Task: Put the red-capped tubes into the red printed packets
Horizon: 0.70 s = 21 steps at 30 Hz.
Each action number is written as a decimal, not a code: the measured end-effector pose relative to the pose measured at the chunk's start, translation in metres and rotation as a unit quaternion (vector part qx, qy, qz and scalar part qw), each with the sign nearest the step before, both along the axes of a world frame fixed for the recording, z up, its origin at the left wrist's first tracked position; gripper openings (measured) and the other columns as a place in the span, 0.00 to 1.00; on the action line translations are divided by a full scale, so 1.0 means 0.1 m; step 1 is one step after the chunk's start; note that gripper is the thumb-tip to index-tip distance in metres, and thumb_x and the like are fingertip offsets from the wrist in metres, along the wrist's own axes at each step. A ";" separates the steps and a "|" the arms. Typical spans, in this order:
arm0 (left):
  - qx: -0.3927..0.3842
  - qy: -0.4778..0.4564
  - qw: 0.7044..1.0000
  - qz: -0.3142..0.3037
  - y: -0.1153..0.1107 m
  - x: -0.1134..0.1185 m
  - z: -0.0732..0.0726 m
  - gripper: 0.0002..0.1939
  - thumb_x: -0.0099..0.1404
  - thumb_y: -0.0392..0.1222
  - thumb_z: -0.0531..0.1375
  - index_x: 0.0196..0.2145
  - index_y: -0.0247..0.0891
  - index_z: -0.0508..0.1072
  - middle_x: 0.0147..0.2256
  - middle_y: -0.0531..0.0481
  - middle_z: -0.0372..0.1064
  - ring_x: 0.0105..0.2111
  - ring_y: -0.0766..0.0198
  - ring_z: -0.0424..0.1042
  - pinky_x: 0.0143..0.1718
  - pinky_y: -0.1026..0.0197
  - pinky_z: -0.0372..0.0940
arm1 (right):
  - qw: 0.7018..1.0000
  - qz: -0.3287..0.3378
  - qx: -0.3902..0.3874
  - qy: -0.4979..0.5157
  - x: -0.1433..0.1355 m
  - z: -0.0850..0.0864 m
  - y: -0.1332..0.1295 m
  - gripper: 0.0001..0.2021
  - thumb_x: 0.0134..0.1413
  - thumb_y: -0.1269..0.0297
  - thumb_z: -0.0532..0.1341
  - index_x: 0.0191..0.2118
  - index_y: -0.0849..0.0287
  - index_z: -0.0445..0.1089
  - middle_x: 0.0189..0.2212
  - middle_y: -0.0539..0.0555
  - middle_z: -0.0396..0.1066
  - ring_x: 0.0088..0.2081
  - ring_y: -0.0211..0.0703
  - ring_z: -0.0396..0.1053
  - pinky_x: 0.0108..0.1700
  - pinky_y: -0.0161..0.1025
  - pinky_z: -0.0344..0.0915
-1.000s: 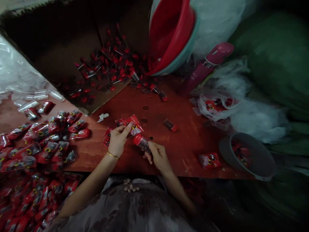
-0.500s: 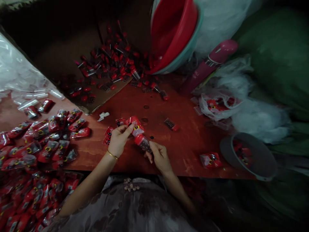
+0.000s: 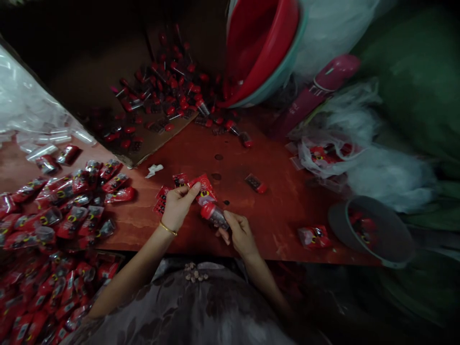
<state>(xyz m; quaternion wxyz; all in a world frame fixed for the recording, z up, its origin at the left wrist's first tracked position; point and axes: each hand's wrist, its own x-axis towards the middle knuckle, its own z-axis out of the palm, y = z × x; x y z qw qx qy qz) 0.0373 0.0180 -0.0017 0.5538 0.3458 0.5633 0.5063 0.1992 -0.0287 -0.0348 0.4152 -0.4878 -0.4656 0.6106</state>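
Note:
My left hand (image 3: 179, 205) pinches a red printed sleeve (image 3: 205, 186) between thumb and fingers over the middle of the table. In my right hand (image 3: 240, 234) is a small clear bottle (image 3: 217, 217) with a red cap and dark contents, tilted so the cap points up and left. The cap sits right at the lower edge of the sleeve; whether they touch I cannot tell. Flat red printed sleeves (image 3: 160, 201) lie beside my left hand. To the right, one similar red-capped bottle (image 3: 255, 183) rests on the table.
Red-capped bottles (image 3: 176, 88) spill from a cardboard box (image 3: 158, 139). Wrapped red bottles (image 3: 75, 196) are heaped at left, with more below the table edge. A red basin (image 3: 264, 43), a pink flask (image 3: 316, 91), a plastic bag (image 3: 309, 148) and a grey bowl (image 3: 339, 223) stand right.
The red sleeve now shows broader and flatter in my left hand. The bottle's cap has shifted slightly down against it. Both hands stay nearly in place.

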 end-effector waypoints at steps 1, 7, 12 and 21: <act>0.008 0.023 1.000 -0.012 -0.01 -0.01 -0.02 0.21 0.49 0.58 0.63 0.21 0.33 0.74 0.18 0.56 0.63 0.20 0.71 0.60 0.23 0.67 0.55 | 1.000 -0.003 -0.005 0.004 0.00 -0.01 0.00 0.24 0.56 0.47 0.52 0.20 0.60 0.67 0.07 0.42 0.53 0.11 0.30 0.53 0.24 0.33 0.64; 0.024 0.045 0.995 -0.088 -0.05 0.00 0.00 0.19 0.52 0.55 0.62 0.24 0.33 0.76 0.21 0.53 0.68 0.24 0.69 0.62 0.27 0.66 0.58 | 0.999 -0.031 -0.007 0.019 0.00 -0.07 0.00 0.24 0.56 0.47 0.52 0.20 0.61 0.68 0.07 0.43 0.54 0.11 0.30 0.53 0.23 0.31 0.63; -0.024 -0.055 0.995 -0.077 -0.04 0.05 0.06 0.16 0.40 0.48 0.70 0.24 0.33 0.75 0.23 0.52 0.70 0.22 0.70 0.64 0.26 0.66 0.60 | 0.999 -0.039 0.011 -0.001 0.00 -0.06 0.01 0.23 0.56 0.48 0.52 0.21 0.60 0.67 0.08 0.42 0.54 0.12 0.30 0.53 0.22 0.31 0.62; -0.070 -0.128 0.989 -0.032 -0.09 0.18 -0.02 0.17 0.35 0.43 0.72 0.23 0.33 0.74 0.23 0.52 0.73 0.23 0.70 0.68 0.27 0.67 0.63 | 0.993 -0.117 0.010 -0.018 -0.08 -0.04 0.04 0.26 0.57 0.47 0.50 0.14 0.58 0.57 0.08 0.44 0.53 0.12 0.29 0.52 0.18 0.30 0.54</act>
